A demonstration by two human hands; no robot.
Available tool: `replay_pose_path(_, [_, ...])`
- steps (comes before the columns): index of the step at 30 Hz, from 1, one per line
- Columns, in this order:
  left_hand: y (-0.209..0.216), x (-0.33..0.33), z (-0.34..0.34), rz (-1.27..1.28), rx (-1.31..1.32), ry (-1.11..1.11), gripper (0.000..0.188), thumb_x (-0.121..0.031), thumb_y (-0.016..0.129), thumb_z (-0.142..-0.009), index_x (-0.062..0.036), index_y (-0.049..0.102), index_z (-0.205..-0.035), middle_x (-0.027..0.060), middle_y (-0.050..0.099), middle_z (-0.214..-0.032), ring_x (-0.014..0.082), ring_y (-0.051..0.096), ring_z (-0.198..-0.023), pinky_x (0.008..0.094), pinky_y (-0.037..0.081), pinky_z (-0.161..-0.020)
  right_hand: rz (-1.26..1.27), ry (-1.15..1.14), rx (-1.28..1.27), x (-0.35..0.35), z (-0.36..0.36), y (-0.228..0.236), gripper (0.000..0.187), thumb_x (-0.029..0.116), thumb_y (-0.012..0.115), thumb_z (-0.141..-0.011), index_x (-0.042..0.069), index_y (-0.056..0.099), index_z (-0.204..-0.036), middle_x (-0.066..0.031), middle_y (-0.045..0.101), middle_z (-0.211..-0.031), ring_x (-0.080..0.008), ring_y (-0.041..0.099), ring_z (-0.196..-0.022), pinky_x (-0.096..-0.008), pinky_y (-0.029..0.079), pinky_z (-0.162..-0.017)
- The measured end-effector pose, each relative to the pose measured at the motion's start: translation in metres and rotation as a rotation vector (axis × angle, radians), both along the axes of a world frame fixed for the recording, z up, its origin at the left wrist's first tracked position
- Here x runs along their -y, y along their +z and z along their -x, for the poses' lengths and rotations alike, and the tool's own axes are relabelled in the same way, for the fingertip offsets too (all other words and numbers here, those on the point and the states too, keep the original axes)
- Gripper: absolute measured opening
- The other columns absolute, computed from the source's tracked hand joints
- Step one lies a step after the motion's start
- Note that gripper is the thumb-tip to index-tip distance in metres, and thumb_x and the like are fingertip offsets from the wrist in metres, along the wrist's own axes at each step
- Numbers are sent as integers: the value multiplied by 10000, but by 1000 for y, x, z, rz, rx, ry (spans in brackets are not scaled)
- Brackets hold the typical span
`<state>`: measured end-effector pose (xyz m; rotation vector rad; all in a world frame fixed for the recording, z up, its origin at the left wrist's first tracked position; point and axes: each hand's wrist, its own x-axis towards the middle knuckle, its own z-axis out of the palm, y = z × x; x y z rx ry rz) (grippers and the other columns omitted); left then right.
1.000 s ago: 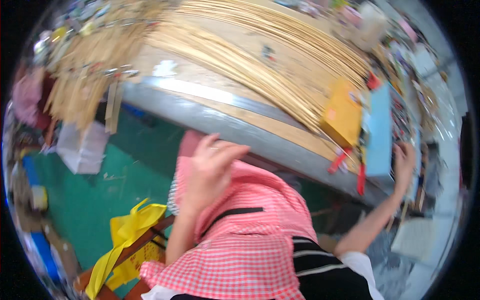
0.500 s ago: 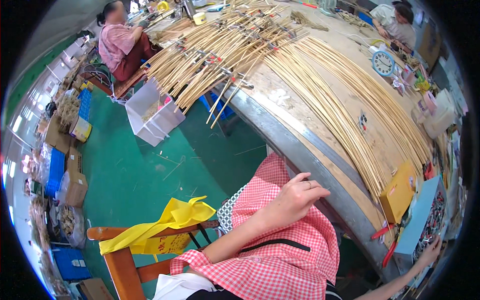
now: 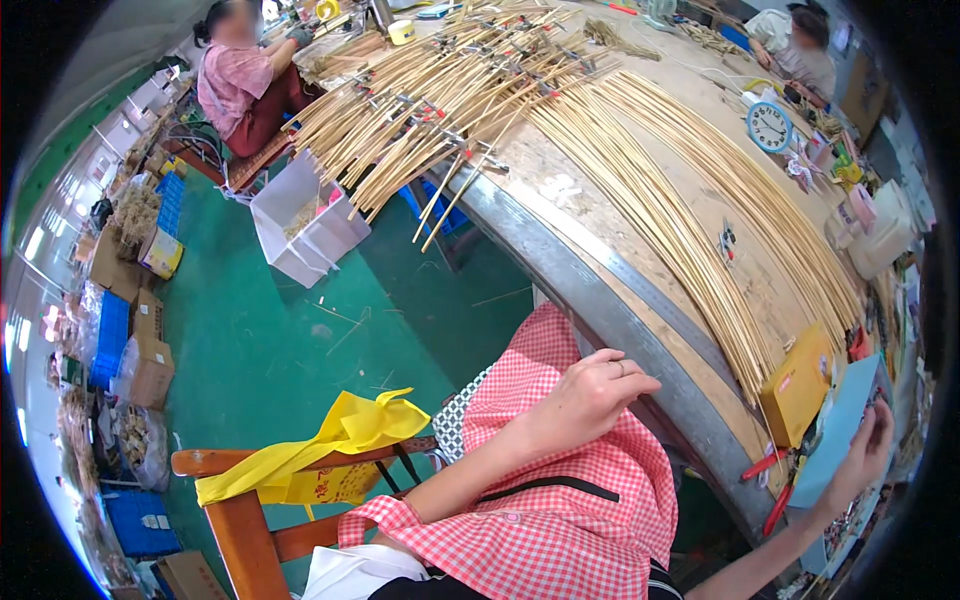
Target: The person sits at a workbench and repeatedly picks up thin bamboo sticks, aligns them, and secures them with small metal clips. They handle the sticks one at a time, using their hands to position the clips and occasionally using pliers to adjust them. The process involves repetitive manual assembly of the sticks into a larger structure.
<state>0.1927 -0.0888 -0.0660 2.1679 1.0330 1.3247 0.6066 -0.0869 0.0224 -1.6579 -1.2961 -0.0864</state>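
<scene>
My left hand lies on the red-and-white checkered apron over my lap, its fingers curled into the cloth, a ring on one finger. My right hand reaches out at the lower right and grips the edge of a light blue sheet, which stands beside a yellow box at the near edge of the workbench. Long bundles of pale bamboo strips fan across the bench top.
Red-handled pliers lie under the yellow box. A wooden chair draped with yellow cloth stands at my left. A white bin sits on the green floor. One person works at the far left, another at the far right, near a blue clock.
The view has swung left and down toward the floor. My left hand's fingers have curled tighter on the apron. My right hand keeps hold of the blue sheet.
</scene>
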Motion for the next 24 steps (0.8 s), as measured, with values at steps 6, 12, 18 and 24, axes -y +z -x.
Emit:
replay_pose_path(6, [0, 1, 3, -20, -33, 43, 257, -4, 639, -750, -39, 647, -1004, 102, 651, -861, 266, 624, -809, 365, 508, -744, 204, 428, 23, -80, 100, -17, 146, 51, 546, -900, -42, 593, -1002, -88, 623, -949, -154, 567, -897, -267, 439, -817])
replay_pose_path(12, [3, 1, 6, 38, -82, 10, 306, 17, 633, -696, -36, 653, -997, 113, 655, -919, 279, 630, -833, 375, 514, -742, 292, 577, 318, -154, 126, -55, 146, 85, 555, -869, 6, 641, -955, -142, 637, -892, -240, 596, -826, -325, 456, -728])
replay_pose_path(18, [6, 1, 3, 90, -98, -20, 341, 63, 587, -684, -24, 650, -1007, 141, 650, -950, 310, 633, -868, 381, 515, -747, 629, 613, 637, -181, 148, -46, 195, -1, 513, -806, -9, 640, -954, -197, 634, -962, -367, 587, -932, -422, 462, -825])
replay_pose_path(24, [4, -1, 2, 127, -111, -14, 295, 61, 612, -714, -23, 651, -995, 137, 653, -918, 305, 638, -816, 367, 516, -705, 658, 831, 571, -191, 143, -39, 181, 91, 587, -822, -9, 668, -950, -176, 660, -868, -335, 615, -841, -399, 469, -756])
